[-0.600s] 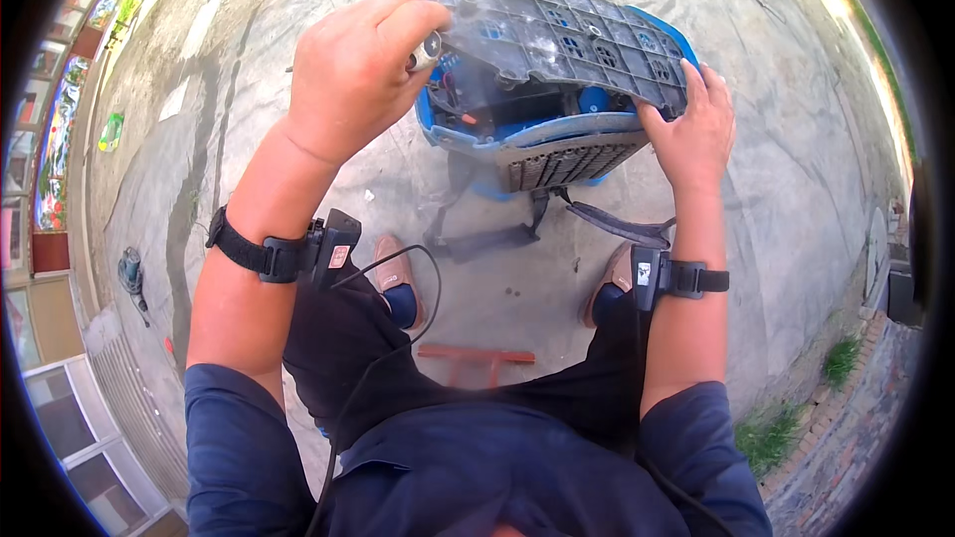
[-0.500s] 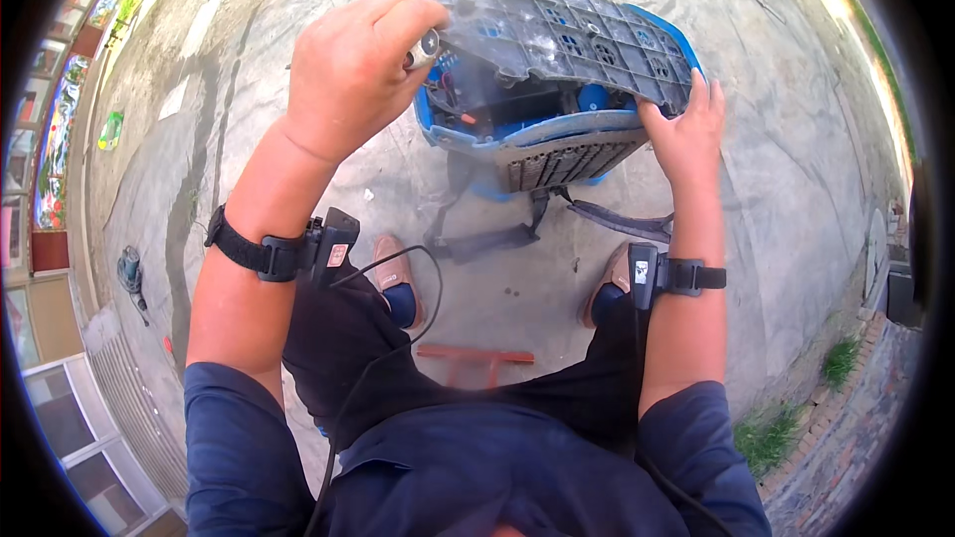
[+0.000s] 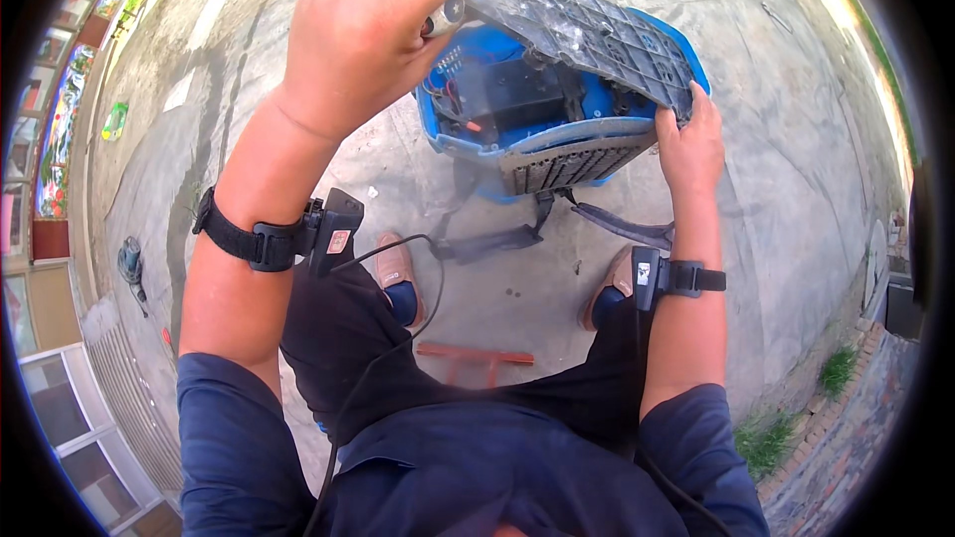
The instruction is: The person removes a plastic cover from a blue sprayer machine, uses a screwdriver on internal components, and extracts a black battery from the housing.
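Above the concrete floor [image 3: 816, 199], my left hand [image 3: 353, 35] fingers pinch a small silvery cylinder [image 3: 445, 15] while my right hand [image 3: 688, 144] grips the grey slatted cover [image 3: 587, 35] lifted off the blue housing [image 3: 468, 144], and steadying it seems needed next.

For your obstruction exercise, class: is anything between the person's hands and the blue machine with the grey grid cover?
Nothing visible. The right hand already grips the edge of the grey grid cover, lifted off the blue machine body. The left hand, holding a small cylindrical tool, is right at the cover's other end.
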